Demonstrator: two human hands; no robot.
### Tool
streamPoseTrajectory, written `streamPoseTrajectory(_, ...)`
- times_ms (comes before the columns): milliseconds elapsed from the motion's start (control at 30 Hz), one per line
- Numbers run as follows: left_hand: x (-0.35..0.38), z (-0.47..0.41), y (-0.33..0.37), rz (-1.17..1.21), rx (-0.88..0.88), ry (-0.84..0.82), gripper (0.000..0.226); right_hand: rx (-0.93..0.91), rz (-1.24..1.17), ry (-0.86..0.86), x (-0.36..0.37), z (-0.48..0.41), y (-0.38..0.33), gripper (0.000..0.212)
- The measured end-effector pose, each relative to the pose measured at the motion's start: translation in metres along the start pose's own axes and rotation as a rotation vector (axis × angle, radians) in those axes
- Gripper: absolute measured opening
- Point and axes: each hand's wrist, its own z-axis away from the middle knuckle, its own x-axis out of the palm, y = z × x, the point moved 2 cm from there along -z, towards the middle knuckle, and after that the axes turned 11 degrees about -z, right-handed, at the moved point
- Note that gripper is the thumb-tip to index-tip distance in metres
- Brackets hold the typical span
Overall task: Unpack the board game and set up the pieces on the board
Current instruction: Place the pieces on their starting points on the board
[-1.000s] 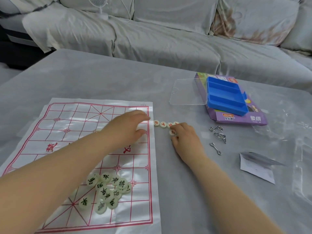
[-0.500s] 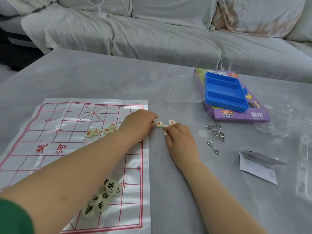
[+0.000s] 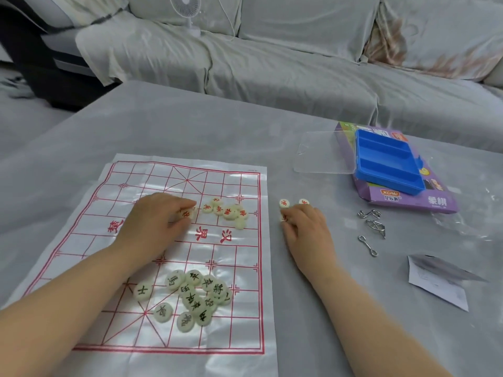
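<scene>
Board (image 3: 231, 322): red print 楚, 界, 汉 across mid band. Purple box (image 3: 441, 206): "XCPAI" on orange tag, white 象棋. Black-char pieces (image 3: 190, 296): 士, 將, 卒 legible. Red-char pieces (image 3: 228, 213): 兵 on one, others too blurred.

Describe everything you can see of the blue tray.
The blue tray is shallow and rectangular, apparently of glossy blue plastic. Two ridges split it into three long compartments, all empty. It lies open side up on the purple box, at the far right of the table. A clear lid lies flat along its left edge; whether the two are joined cannot be told.
</scene>
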Motion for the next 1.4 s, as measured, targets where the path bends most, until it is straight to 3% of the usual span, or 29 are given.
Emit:
streamPoseTrajectory(133,0.013,0.003,-0.014,-0.045,0.136,0.062,0.024,-0.069,-0.107,-0.133,0.021,-0.01,-0.039,0.027)
streamPoseTrajectory(300,0.013,0.006,-0.012,-0.068,0.204,0.064,0.033,-0.102,-0.133,-0.246,0.052,-0.015,-0.065,0.027)
streamPoseTrajectory(467,0.014,0.005,-0.013,-0.107,0.212,0.056,0.05,-0.046,-0.146,-0.012,0.042,-0.014,-0.057,0.024)
streamPoseTrajectory(600,0.014,0.004,-0.013,0.001,0.109,-0.005,0.073,0.091,0.002,0.035,0.014,-0.022,-0.021,0.026)
streamPoseTrajectory(700,0.016,0.004,-0.012,-0.01,0.115,0.006,0.069,0.19,0.164,-0.125,0.004,-0.029,0.005,0.041)
streamPoseTrajectory(767,0.016,0.004,-0.01,-0.025,0.113,-0.019,0.068,0.19,0.202,-0.205,0.003,-0.029,0.01,0.039)
streamPoseTrajectory(933,0.015,0.004,-0.009,-0.038,0.098,-0.078,0.071,0.162,0.136,-0.086,0.009,-0.023,0.006,0.021)
streamPoseTrajectory(1100,0.013,0.005,-0.009,-0.006,0.09,-0.051,0.069,0.139,0.195,-0.221,0.004,-0.026,0.004,0.031)
streamPoseTrajectory(1233,0.014,0.006,-0.009,0.005,0.078,-0.055,0.053,0.148,0.212,-0.219,0.0,-0.026,0.0,0.033)
streamPoseTrajectory(1400,0.013,0.005,-0.008,0.012,0.076,-0.052,0.049,0.194,0.296,-0.3,-0.003,-0.027,0.002,0.031)
